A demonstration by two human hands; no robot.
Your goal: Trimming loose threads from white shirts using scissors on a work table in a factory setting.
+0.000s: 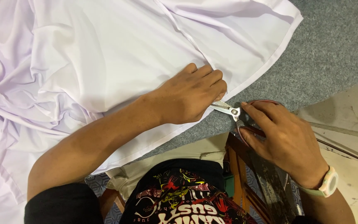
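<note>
I note smooth matt white cloth [104, 54], rough grey felt mat [324, 49], shiny metal scissors [228, 110] with glossy red handles, worn wooden frame [237, 174].

Grey felt mat [332, 45] covers the worktop; pale, perhaps concrete, floor [353, 186] lies beside a wooden frame [239, 182].

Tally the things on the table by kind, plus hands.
White fabric: 1
Scissors: 1
Grey felt mat: 1
Hands: 2, left hand and right hand
Total: 5
</note>
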